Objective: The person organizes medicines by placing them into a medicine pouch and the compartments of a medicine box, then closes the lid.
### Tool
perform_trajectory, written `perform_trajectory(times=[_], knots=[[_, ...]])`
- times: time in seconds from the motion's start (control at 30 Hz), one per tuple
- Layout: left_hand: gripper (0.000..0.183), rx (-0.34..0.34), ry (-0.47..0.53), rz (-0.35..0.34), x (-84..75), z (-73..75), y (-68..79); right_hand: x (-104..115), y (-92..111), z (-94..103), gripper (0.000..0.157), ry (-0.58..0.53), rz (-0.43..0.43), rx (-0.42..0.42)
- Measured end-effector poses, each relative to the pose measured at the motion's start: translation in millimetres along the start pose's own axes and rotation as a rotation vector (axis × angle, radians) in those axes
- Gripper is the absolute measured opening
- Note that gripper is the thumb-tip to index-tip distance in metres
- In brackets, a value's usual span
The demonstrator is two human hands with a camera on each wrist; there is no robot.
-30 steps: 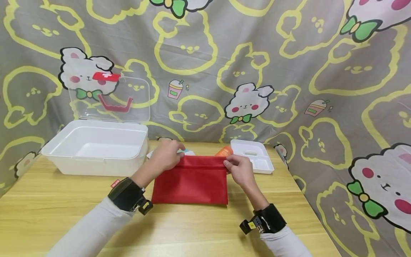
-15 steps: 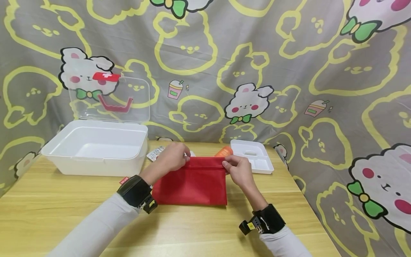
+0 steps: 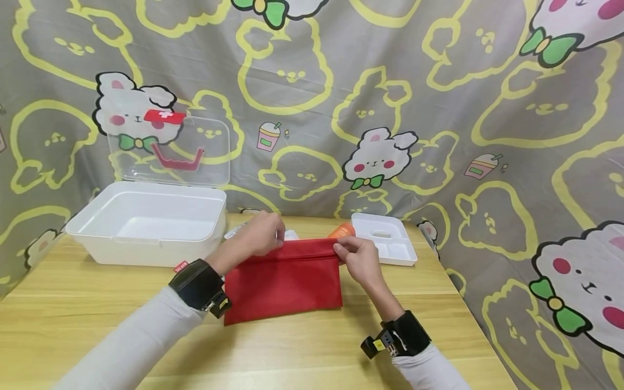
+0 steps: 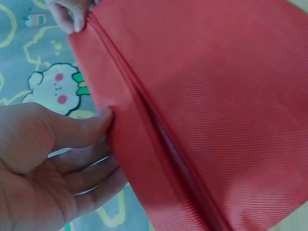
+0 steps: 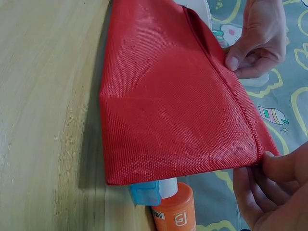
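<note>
A flat red zippered pouch (image 3: 287, 287) is raised at its top edge, its front facing me. My left hand (image 3: 260, 233) pinches that edge left of the middle, with the thumb (image 4: 94, 127) in front and the other fingers behind. At the top right corner, my right hand (image 3: 363, 260) pinches the fabric by the zipper's end. The zipper (image 4: 120, 62) gapes along its left part and lies together towards the right hand. No zipper pull can be made out. Behind the pouch's right side stands an orange bottle (image 5: 175, 209), beside a light-blue object (image 5: 147, 193).
A white box (image 3: 161, 249) stands at the left, its clear lid (image 3: 209, 143) with red handle raised. A white divided tray (image 3: 407, 252) lies at the back right. A silvery pack (image 3: 233, 231) is partly hidden behind the left hand. A patterned curtain (image 3: 302, 124) hangs behind the table.
My left hand has moved right along the pouch's top edge, then slightly back left. The pouch's lower left corner has swung down and towards me. The right hand keeps its grip.
</note>
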State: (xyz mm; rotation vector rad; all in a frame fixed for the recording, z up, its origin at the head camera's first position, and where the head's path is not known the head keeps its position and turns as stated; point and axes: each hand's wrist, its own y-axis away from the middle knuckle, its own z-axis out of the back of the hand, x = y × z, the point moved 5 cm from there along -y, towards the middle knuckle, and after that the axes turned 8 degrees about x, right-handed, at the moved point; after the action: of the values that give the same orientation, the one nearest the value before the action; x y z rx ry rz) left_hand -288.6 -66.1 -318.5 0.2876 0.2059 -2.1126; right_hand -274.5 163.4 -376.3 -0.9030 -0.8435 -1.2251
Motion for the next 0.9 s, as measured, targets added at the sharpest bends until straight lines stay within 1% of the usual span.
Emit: perform_trajectory(times=[0.1,0.2,0.3,0.43,0.53,0.67,0.77,0.9], knots=[[0.015,0.022,-0.027,-0.02,-2.6,7.1,3.0,1,0,-0.9,0.016,-0.008,0.01,-0.004],[0.015,0.048,-0.049,-0.014,-5.7,14.9,6.2,3,0,-1.6,0.017,-0.019,0.013,-0.006],[0.016,0.079,-0.051,-0.02,-9.5,23.0,10.2,6,0,-2.8,0.017,-0.03,0.012,0.009],[0.019,0.136,-0.038,-0.005,-13.4,32.2,16.1,11,2,-5.3,0.019,-0.014,-0.002,0.046],[0.02,0.172,-0.034,0.022,-15.8,37.7,20.7,13,4,-7.4,0.019,0.015,-0.004,0.066],[0.021,0.173,-0.042,0.009,-20.3,43.5,26.3,13,4,-10.9,0.019,0.026,0.018,0.083],[0.021,0.156,-0.05,-0.021,-23.4,47.8,31.1,13,4,-13.4,0.018,0.038,0.036,0.089],[0.02,0.142,-0.056,-0.029,-22.5,55.8,38.7,13,4,-16.3,0.018,0.071,0.045,0.095]])
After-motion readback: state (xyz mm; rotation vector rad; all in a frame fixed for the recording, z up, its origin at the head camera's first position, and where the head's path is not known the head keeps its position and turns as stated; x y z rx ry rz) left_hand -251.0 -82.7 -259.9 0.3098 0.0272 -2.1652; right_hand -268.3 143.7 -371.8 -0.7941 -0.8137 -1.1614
